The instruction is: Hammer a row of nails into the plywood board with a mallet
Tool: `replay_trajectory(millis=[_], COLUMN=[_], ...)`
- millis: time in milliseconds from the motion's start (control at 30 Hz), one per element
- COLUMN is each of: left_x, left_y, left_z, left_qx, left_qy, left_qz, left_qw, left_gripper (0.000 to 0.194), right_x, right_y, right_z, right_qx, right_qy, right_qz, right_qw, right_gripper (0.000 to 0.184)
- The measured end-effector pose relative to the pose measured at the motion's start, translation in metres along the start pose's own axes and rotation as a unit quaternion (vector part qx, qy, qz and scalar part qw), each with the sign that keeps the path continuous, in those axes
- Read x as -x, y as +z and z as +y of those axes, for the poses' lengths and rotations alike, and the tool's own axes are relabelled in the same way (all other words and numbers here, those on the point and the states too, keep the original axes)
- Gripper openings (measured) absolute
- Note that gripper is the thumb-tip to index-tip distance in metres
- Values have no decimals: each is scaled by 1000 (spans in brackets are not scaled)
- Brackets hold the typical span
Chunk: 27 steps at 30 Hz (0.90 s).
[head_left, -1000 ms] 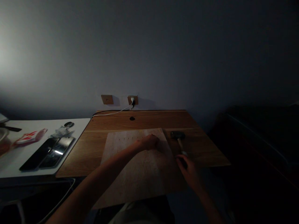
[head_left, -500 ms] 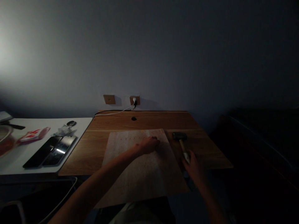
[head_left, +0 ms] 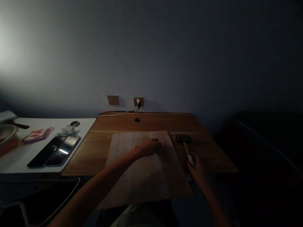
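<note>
A thin wooden board lies on the wooden desk, its near edge jutting out over the front. My left hand rests near the board's far right part, fingers closed in a pinch; anything between the fingertips is hidden. Left of those fingers, a row of several small dark dots, perhaps nails, runs along the board's far edge. To the right of the board, my right hand is closed around the lower handle of a hammer. The hammer's dark head lies over the desk, pointing away from me.
A wooden desk stands against the wall. At left, a white table bears two dark phone-like slabs, a red-and-white packet, crumpled plastic and a bowl. Cables lead to a wall socket.
The view has shifted slightly, so everything sits a little further right. Both hands keep nearly the same places on the board and hammer.
</note>
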State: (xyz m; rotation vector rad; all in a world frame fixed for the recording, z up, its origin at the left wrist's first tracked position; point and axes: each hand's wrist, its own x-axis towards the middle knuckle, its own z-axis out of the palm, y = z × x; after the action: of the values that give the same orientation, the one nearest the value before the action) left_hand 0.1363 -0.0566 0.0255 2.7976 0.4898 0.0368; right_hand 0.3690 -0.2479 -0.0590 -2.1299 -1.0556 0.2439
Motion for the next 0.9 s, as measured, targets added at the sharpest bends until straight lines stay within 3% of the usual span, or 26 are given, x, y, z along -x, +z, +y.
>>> replay_trajectory(millis=[467,900], left_x=[29,67], left_y=[-2,17], left_z=[-11,-32], left_qx=[36,77], left_qy=[-22,-50], left_qz=[34,114], left_qw=[999,989], left_gripper=[15,21], right_x=[2,8], right_y=[-5,-8], right_z=[-8,-20], right_qx=[9,-59], right_qy=[11,-7], right_qz=[-4,-10], right_qw=[1000,998], right_gripper=[65,58])
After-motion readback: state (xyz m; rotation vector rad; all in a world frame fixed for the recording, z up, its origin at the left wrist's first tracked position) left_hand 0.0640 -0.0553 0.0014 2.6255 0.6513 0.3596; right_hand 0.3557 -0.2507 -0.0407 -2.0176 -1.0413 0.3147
